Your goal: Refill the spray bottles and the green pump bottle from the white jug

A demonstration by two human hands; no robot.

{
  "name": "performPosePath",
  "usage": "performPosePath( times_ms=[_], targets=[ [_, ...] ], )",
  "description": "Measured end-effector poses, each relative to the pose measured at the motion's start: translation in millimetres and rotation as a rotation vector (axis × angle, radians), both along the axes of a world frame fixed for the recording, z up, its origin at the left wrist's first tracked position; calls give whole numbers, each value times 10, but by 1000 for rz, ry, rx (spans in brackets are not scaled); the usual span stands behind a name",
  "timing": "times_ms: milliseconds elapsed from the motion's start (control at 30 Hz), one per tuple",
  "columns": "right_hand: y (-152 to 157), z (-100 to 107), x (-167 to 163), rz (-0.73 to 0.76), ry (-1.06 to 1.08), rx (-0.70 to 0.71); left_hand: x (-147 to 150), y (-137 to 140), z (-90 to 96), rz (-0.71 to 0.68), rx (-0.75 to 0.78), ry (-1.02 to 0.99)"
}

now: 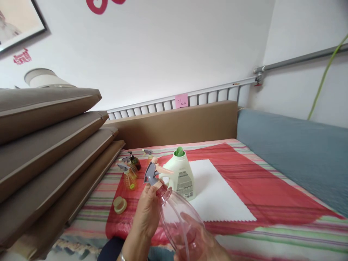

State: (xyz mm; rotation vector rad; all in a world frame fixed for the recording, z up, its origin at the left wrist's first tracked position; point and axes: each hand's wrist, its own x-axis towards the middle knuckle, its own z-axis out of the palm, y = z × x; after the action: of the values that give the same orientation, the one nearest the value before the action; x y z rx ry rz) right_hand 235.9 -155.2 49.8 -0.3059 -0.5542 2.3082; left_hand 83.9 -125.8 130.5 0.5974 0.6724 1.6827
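Note:
A clear pink spray bottle with a grey and peach trigger head tilts in front of me, its top leaning left. My left hand is closed at its neck, just below the trigger head. Lower down, my right hand wraps round the body from the right, and fingers show through the clear wall. Right behind the bottle stands a pale green detergent jug, its neck uncapped and a green spout showing inside. A round pale cap lies left of my left hand.
Several small bottles, among them a yellow spray bottle and a dark pump bottle, stand at the left. A white sheet lies on red plastic. Stacked brown cushions rise along the left side; a blue-grey bolster borders the right.

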Motion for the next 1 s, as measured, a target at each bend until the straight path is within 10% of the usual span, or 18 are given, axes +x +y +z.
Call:
performPosePath(
  times_ms=[233, 567, 867, 1000],
  targets=[
    [78, -15, -18, 213, 95, -132, -11, 11, 18, -177, 93, 94],
    [143, -36, 18, 193, 58, -151, -39, -11, 20, -89, 117, 276],
    [-16, -6, 56, -152, -63, -105, -98, -15, -13, -68, 104, 270],
    [60, -14, 56, -3, -72, -145, -109, -9, -39, -23, 73, 251]
  ],
)
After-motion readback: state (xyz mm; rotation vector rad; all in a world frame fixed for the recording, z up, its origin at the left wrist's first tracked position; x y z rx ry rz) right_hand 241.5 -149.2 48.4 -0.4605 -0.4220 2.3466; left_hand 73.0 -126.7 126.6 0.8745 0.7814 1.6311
